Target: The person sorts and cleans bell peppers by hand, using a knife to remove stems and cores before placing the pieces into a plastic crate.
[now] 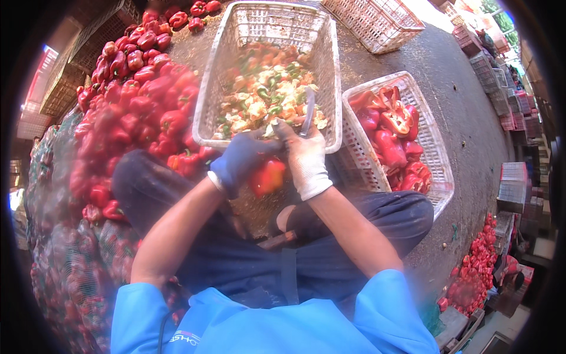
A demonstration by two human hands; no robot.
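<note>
My left hand [240,160], in a blue glove, is closed around a red bell pepper [269,178] with an orange patch. Beside it, my right hand [306,158], in a white glove with grey fingers, grips a small curved knife [309,109] whose blade points away from me. A pale scrap [273,124], perhaps pepper core, shows at the right fingertips. Both hands are over the near rim of a dirty white plastic crate [206,94]. Pale cores and green stems [271,94] cover its bottom. To the right, a second white crate [439,154] holds cut red peppers [391,147].
A heap of whole red peppers [141,112] lies at my left, with filled net bags [76,265] nearer. Another crate [377,25] stands at the far right. Stacked crates [480,62] and a further pepper pile [471,280] line the right side.
</note>
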